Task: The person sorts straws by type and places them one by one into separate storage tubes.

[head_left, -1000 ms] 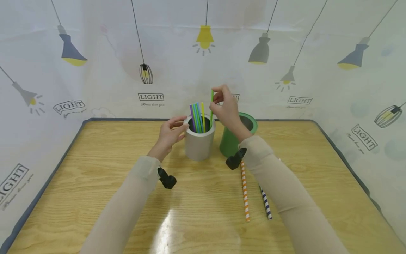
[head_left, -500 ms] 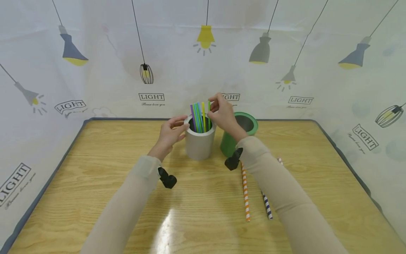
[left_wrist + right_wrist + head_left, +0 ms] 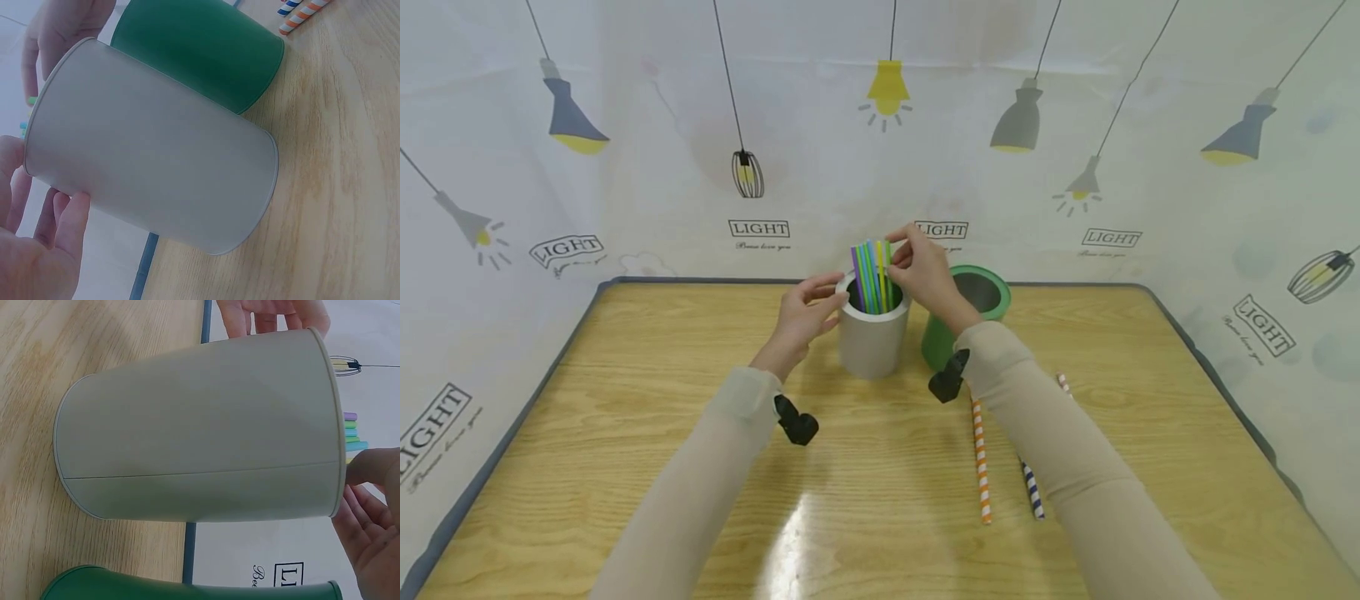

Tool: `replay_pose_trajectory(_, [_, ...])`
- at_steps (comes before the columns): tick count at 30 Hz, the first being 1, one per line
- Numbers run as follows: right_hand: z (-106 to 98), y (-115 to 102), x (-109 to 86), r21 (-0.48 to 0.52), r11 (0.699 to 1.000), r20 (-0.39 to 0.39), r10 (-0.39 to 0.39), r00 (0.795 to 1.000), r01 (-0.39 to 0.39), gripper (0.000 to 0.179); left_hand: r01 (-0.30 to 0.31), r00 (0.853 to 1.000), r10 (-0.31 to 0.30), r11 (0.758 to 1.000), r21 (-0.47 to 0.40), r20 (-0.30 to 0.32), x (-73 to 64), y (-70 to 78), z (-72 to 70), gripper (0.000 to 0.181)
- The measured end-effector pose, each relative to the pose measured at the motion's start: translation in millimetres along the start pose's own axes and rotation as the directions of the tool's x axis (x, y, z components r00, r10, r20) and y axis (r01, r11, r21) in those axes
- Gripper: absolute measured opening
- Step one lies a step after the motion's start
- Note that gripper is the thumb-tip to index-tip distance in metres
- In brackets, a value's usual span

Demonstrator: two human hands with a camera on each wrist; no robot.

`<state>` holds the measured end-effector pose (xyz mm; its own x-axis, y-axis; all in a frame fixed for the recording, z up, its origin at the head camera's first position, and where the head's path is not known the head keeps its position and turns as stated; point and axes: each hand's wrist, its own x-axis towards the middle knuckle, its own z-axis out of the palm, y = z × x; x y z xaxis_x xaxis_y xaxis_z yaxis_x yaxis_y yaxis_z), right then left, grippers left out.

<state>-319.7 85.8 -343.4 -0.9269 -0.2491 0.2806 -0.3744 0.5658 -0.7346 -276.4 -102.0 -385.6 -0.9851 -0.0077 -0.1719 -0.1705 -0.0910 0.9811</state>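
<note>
A light grey bucket [image 3: 872,346] stands upright on the table, with several plastic straws [image 3: 866,271] in purple, green, blue and yellow leaning inside it. My left hand [image 3: 801,321] holds the bucket by its left side, fingers and thumb spread round the rim. In the left wrist view, fingertips [image 3: 75,215] touch its wall just below the rim. My right hand [image 3: 925,271] reaches over the bucket's right rim and pinches a green straw [image 3: 889,293] beside the yellow one. The straw's lower end is hidden inside the bucket.
Close to the right of the grey bucket stands a green bucket [image 3: 981,292], partly behind my right wrist. An orange-striped paper straw [image 3: 981,458] and a blue-striped paper straw [image 3: 1032,487] lie on the wooden table [image 3: 700,467]; my right sleeve covers part of the blue one.
My right hand has come down and left with the green straw, which has gone lower into the grey bucket and now stands close to the yellow straw. The left hand has not moved.
</note>
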Motion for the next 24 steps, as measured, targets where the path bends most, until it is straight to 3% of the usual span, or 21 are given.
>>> replay_pose_trajectory(8, [-5,-2,-3.5,-0.028,0.999,0.005,-0.026,1.000,0.027,0.039,0.008,1.000,-0.008,1.000,0.003,0.003,-0.6,0.7,2.3,0.038])
replay_pose_trajectory(13, [-14,-9,-7.3,0.033,0.999,0.041,-0.023,0.999,0.021,0.037,0.004,1.000,-0.004,1.000,0.011,0.013,-2.1,2.2,0.5,0.039])
replay_pose_trajectory(17, [-26,-16,-14.5,0.086,0.996,0.081,-0.028,0.996,0.021,0.034,-0.022,1.000,0.021,0.998,0.060,0.020,-5.3,5.7,-3.0,0.038])
replay_pose_trajectory(24, [-49,-18,-32.3,0.095,0.991,0.123,-0.101,0.987,0.090,0.033,-0.079,0.996,0.073,0.986,0.144,0.048,-14.9,13.7,-8.0,0.038])
